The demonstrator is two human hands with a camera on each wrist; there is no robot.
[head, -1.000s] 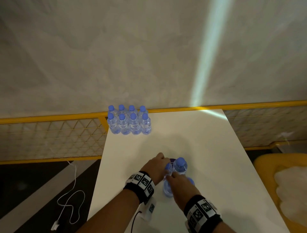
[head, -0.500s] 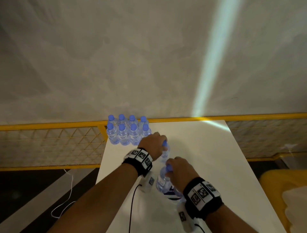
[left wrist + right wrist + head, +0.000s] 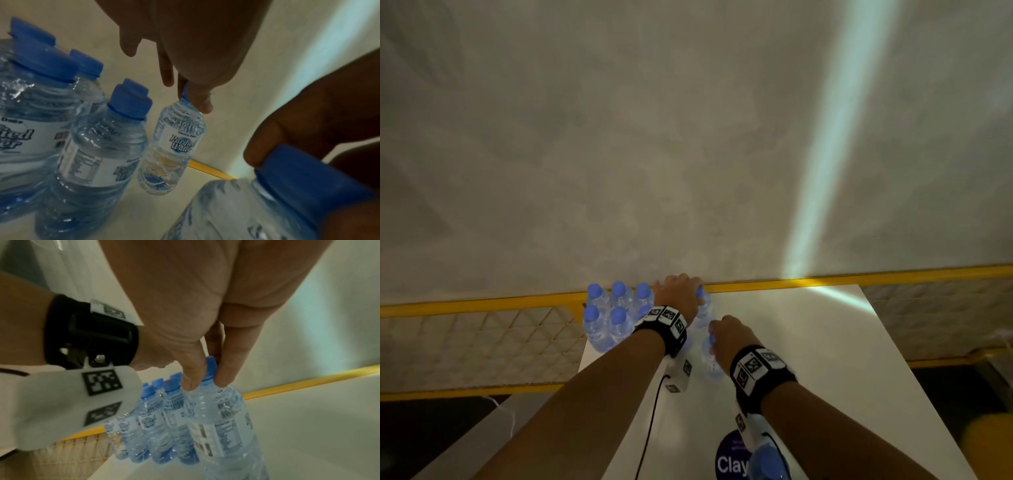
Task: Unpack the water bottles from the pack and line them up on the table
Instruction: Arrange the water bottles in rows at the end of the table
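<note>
Several clear water bottles with blue caps [image 3: 616, 315] stand in two rows at the far left corner of the white table [image 3: 808, 342]. My left hand [image 3: 679, 294] pinches the cap of one more bottle [image 3: 703, 313] just right of the back row; in the left wrist view this bottle [image 3: 176, 146] hangs upright from the left hand [image 3: 195, 97]. My right hand [image 3: 726, 337] grips another bottle [image 3: 710, 363] by its cap, nearer to me; the right wrist view shows the right hand [image 3: 203, 374] round that bottle [image 3: 222, 418]. Whether either bottle touches the table is unclear.
A yellow rail [image 3: 893, 274] with mesh runs behind the table's far edge, before a grey wall. A blue-capped bottle [image 3: 767, 459] and a dark blue label stand at the near edge. A black cable [image 3: 650, 421] lies under my left forearm.
Both hands took a bottle by the cap near the front of the table and carried it toward the far rows. The left hand now reaches the back row.
</note>
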